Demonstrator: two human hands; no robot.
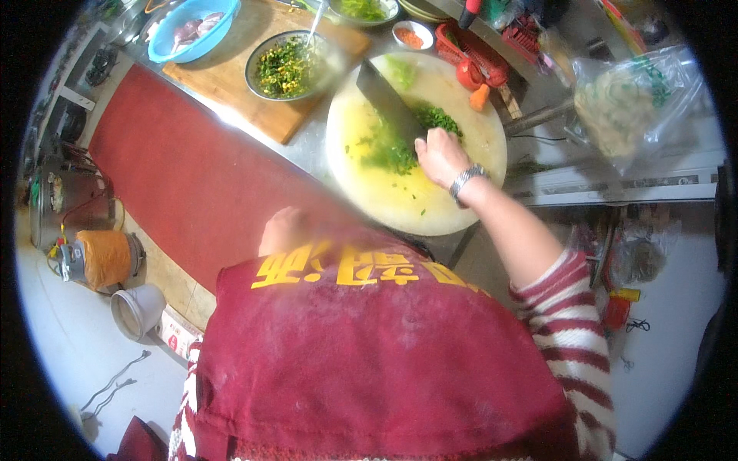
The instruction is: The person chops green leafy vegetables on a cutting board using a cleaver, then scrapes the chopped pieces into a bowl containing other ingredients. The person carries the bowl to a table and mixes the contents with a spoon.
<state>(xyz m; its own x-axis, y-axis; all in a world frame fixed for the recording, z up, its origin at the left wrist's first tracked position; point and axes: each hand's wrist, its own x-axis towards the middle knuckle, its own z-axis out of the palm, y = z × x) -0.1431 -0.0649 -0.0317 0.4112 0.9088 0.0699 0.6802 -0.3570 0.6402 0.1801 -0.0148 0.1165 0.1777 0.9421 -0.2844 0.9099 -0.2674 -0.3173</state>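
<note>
My right hand, with a metal watch on its wrist, is closed round the handle of a cleaver. The cleaver's broad dark blade slants up and left over a round, yellow-stained chopping board. Chopped green herbs lie beyond my knuckles, and more chopped greens are scattered on the near side of the blade. Held low against my dark red apron, my left hand is away from the board. Its fingers are blurred and partly hidden.
A wooden board carries a metal-rimmed bowl of chopped greens with a spoon. Behind it stands a blue basin of meat. Red pepper and an orange piece sit by the round board's far right edge. A plastic bag hangs right.
</note>
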